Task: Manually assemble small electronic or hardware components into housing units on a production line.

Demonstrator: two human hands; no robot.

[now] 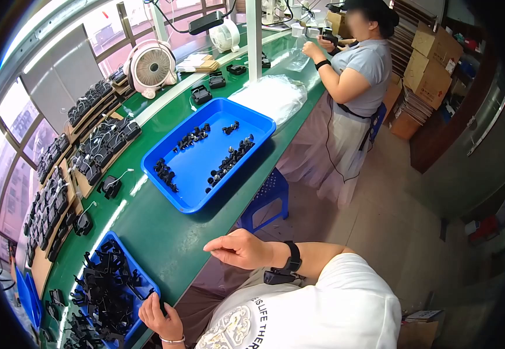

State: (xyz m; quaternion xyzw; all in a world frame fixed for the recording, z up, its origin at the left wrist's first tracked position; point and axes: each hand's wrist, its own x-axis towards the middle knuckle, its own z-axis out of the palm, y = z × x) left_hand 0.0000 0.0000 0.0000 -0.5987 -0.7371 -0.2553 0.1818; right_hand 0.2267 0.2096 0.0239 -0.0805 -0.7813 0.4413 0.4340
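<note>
Brackets [107, 285], black, with thin projecting arms: heaped in small blue bin [135, 262] at lower left, on green worktop [176, 238]. Left hand [162, 319] at right rim of bin, fingertips close to end of one black piece; whether closed on it or merely resting beside it, cannot tell. Right hand [241, 249] near edge of worktop, forefinger stretched forward; no object visible in it, but how far closed underneath, cannot tell.

Handling, judged by look: likely light, probably moulded plastic, stiff, with little give. Probably only mildly slippery to bare skin. Thin arms probably weakest; could snap or bend if levered. In heap: arms crossed over one another, so likely to snag and drag neighbours along if pulled straight out; worth a slight twist while lifting. Best hold: thicker body, pinched across flat faces, rather than by slender tip.

Also near: large blue tray [197, 174] farther along worktop, with small black knobs [235, 157] in loose clusters toward its sides. Probably light too, hard, prone to rolling; best pinched at wider head, one at a time.
</note>
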